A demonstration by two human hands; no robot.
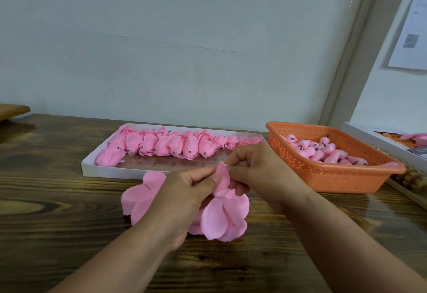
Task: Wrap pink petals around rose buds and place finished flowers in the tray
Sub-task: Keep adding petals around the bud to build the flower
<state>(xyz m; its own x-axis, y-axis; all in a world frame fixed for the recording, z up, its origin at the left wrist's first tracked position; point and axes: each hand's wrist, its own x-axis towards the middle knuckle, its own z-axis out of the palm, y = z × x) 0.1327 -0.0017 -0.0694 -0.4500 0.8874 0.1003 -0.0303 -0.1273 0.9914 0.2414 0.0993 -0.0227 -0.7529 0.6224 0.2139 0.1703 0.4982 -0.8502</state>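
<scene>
My left hand (184, 191) and my right hand (256, 170) meet above the table, both pinching one pink petal sheet (225, 214) whose lobes hang down below my fingers. A small pale bud tip (219, 192) shows between the folded lobes. Under my left wrist a stack of pink petal sheets (141, 196) lies on the wood. Behind my hands a shallow white tray (97, 169) holds a row of finished pink flowers (166, 145). To the right an orange basket (328, 177) holds several pink rose buds (323, 151).
The wooden table (57, 200) runs to a pale wall. A white box (379, 141) with pink and orange pieces sits at the far right, with wooden beads (413, 178) beside the basket. A wooden board edge (13, 110) shows at far left.
</scene>
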